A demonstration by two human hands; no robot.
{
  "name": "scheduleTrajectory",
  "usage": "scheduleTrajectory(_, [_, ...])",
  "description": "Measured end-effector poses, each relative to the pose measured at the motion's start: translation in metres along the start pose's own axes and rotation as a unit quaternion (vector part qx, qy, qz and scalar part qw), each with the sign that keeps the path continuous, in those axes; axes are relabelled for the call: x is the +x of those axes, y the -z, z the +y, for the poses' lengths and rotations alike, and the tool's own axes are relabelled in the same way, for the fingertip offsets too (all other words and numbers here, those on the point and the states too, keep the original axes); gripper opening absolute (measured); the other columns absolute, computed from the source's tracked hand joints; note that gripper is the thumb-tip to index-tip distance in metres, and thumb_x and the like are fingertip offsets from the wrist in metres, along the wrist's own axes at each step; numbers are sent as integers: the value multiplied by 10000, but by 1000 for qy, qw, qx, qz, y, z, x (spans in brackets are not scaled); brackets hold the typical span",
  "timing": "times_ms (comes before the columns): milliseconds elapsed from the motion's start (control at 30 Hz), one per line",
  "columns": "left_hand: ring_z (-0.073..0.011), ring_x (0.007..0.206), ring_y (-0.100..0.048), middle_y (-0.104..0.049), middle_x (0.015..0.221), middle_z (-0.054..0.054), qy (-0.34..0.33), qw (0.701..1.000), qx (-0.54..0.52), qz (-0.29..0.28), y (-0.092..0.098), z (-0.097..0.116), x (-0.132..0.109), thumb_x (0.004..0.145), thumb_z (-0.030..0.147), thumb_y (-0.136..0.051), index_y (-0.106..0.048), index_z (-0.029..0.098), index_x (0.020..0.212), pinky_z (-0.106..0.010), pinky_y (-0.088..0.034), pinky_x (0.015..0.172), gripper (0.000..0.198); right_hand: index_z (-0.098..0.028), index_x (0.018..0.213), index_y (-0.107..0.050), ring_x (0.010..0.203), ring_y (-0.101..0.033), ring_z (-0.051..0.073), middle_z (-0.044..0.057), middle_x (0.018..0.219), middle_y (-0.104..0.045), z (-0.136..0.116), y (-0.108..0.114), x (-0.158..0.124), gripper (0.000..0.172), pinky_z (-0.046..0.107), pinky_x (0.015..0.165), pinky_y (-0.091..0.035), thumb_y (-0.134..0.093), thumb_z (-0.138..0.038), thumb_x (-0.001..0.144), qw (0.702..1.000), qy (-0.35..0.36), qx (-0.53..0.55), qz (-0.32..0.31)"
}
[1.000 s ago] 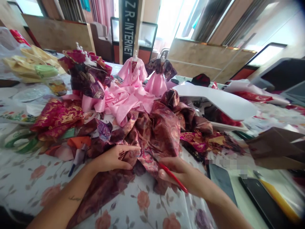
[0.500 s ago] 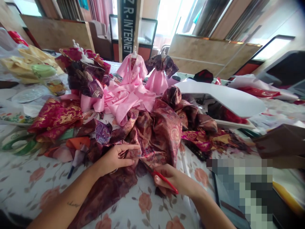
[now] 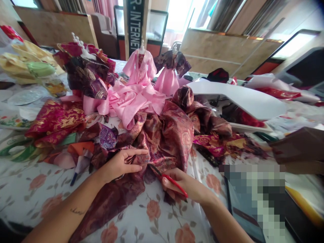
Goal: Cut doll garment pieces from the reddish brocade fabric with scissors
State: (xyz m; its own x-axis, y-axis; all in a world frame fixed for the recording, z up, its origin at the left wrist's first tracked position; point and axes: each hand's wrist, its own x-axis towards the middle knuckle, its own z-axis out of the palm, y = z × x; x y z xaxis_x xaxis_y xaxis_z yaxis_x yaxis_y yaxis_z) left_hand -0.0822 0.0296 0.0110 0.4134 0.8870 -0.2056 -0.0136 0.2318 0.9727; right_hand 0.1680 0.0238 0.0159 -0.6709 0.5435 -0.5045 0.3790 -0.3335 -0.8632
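My right hand is closed around the red handles of a pair of scissors. Their dark blades point up and left, into the edge of a shiny maroon-brown patterned fabric. My left hand grips a bunched part of this fabric between thumb and fingers, just left of the blade tips. One length of the cloth runs down under my left forearm, and the rest lies heaped beyond both hands. How far the blades are apart is hard to make out.
Pink satin lies behind the fabric, near small dress forms in a pink robe and a dark-topped dress. Magenta-gold brocade and scraps are at left. A white box with its lid and a tablet-like device are at right.
The view has tilted slightly, so the background sits a little higher. Both hands keep almost the same place on the fabric, and the scissors stay at its edge.
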Motion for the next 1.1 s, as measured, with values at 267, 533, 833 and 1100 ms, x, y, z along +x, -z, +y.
scheduleTrajectory(267, [-254,1282,-473,-600,1305,-55,-20,999,24,-11,4,-4,2,669,168,-758,-648,237,1179,-390,-313,1116,526,-169,558,-442,360,-378,47,-55,445,-449,-9,7,8,568,166,356,-240,-536,-692,760,999,8,-23,-26])
scheduleTrajectory(533, [-230,1264,-494,-611,1291,-39,-25,999,9,-27,5,-4,2,686,145,-740,-647,250,1177,-363,-328,1103,511,-166,588,-469,366,-372,48,-68,446,-430,-16,16,16,514,159,342,-251,-548,-632,793,996,20,-29,-77])
scheduleTrajectory(833, [-211,1224,-527,-623,1270,-8,-5,999,28,-25,8,-4,3,712,152,-713,-643,275,1179,-346,-360,1077,488,-172,558,-458,373,-370,52,-63,438,-432,-20,22,25,525,171,351,-253,-541,-634,795,993,17,-39,-106])
scheduleTrajectory(1100, [-218,1279,-476,-589,1319,-8,9,999,21,-24,7,-5,4,693,167,-737,-632,276,1196,-342,-315,1111,526,-163,529,-439,354,-349,42,-74,404,-401,-9,22,27,546,177,354,-269,-601,-630,762,993,17,11,-114])
